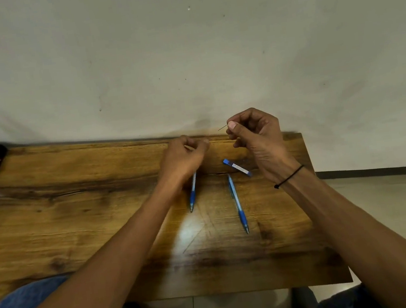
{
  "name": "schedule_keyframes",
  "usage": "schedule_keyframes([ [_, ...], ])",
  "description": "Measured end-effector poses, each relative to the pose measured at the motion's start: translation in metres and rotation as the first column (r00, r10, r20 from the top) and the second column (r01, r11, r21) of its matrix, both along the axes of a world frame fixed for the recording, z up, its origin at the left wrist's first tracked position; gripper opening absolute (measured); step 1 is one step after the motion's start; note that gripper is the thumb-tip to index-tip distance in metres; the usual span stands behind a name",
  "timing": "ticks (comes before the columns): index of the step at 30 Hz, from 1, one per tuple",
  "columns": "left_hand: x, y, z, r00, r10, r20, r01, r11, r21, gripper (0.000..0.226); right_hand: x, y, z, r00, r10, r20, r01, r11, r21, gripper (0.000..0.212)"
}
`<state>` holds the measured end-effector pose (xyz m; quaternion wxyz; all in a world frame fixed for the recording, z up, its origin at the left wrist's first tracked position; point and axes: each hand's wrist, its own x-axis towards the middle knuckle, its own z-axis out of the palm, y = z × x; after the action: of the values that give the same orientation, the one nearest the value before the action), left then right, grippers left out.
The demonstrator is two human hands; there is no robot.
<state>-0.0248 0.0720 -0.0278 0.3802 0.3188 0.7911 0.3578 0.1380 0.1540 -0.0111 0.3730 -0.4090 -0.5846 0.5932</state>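
The right hand (pixel 253 134) pinched one thin lead (pixel 222 127) between thumb and forefinger above the far edge of the desk (pixel 76 222). The left hand (pixel 183 157) was curled, and I could not tell whether it held anything. Two blue pencils lay mid-desk, the left pencil (pixel 192 195) partly under that hand, the right pencil (pixel 238 206) just beside one blue lead case (pixel 237 167).

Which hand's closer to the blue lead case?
Right. The right hand is just right of and beyond the case, its palm edge beside it, pinching a thin lead. The left hand sits further off to the left, over the left pencil.
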Motion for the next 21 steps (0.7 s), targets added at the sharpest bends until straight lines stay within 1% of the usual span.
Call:
schedule_keyframes([
  [1,-0.005,-0.002,0.000,0.968,-0.134,-0.213,0.117,0.989,-0.090,0.029,0.000,0.000,0.000,1.000,0.001,0.008,-0.001,1.000,-0.001,0.010],
  [2,-0.007,-0.005,-0.001,0.889,-0.252,-0.383,0.198,0.964,-0.175,0.032,0.000,-0.001,0.001,1.000,0.004,0.015,-0.004,1.000,-0.003,0.009],
  [3,-0.007,-0.007,-0.004,0.801,-0.334,-0.497,0.239,0.940,-0.245,0.037,0.000,-0.001,0.002,1.000,0.006,0.019,-0.006,1.000,-0.007,0.007],
  [4,-0.006,-0.008,-0.007,0.729,-0.389,-0.563,0.255,0.918,-0.304,0.042,0.000,-0.002,0.003,1.000,0.008,0.019,-0.008,1.000,-0.011,0.006],
  [5,-0.004,-0.010,-0.010,0.679,-0.428,-0.597,0.257,0.900,-0.353,0.045,-0.001,-0.002,0.003,1.000,0.010,0.019,-0.010,1.000,-0.015,0.005],
  [6,-0.003,-0.010,-0.014,0.649,-0.457,-0.608,0.254,0.883,-0.394,0.047,-0.001,-0.003,0.004,1.000,0.011,0.018,-0.011,1.000,-0.016,0.005],
  [7,-0.003,-0.011,-0.018,0.638,-0.479,-0.603,0.252,0.870,-0.423,0.047,-0.001,-0.003,0.005,1.000,0.011,0.020,-0.011,1.000,-0.014,0.006],
  [10,-0.005,-0.011,-0.023,0.663,-0.484,-0.570,0.249,0.862,-0.442,0.043,-0.001,-0.005,0.007,0.999,0.009,0.036,-0.009,1.000,-0.010,0.008],
  [14,-0.005,-0.008,-0.023,0.715,-0.432,-0.550,0.270,0.896,-0.353,0.031,0.000,-0.006,0.010,0.999,0.007,0.050,-0.006,1.000,-0.018,0.012],
  [16,-0.003,-0.006,-0.020,0.772,-0.382,-0.508,0.306,0.924,-0.230,0.025,0.000,-0.006,0.012,0.999,0.006,0.052,-0.005,1.000,-0.024,0.011],
  [18,0.001,-0.003,-0.013,0.845,-0.316,-0.431,0.320,0.945,-0.065,0.020,-0.001,-0.007,0.016,0.999,-0.008,0.048,0.010,0.999,-0.036,0.005],
  [19,0.004,-0.002,-0.009,0.883,-0.282,-0.376,0.312,0.950,0.019,0.018,-0.001,-0.006,0.019,0.999,-0.016,0.050,0.018,0.999,-0.036,0.004],
  [21,0.008,-0.001,-0.003,0.958,-0.213,-0.192,0.251,0.947,0.200,0.014,-0.002,-0.005,0.027,0.998,-0.026,0.063,0.027,0.999,-0.019,0.007],
])
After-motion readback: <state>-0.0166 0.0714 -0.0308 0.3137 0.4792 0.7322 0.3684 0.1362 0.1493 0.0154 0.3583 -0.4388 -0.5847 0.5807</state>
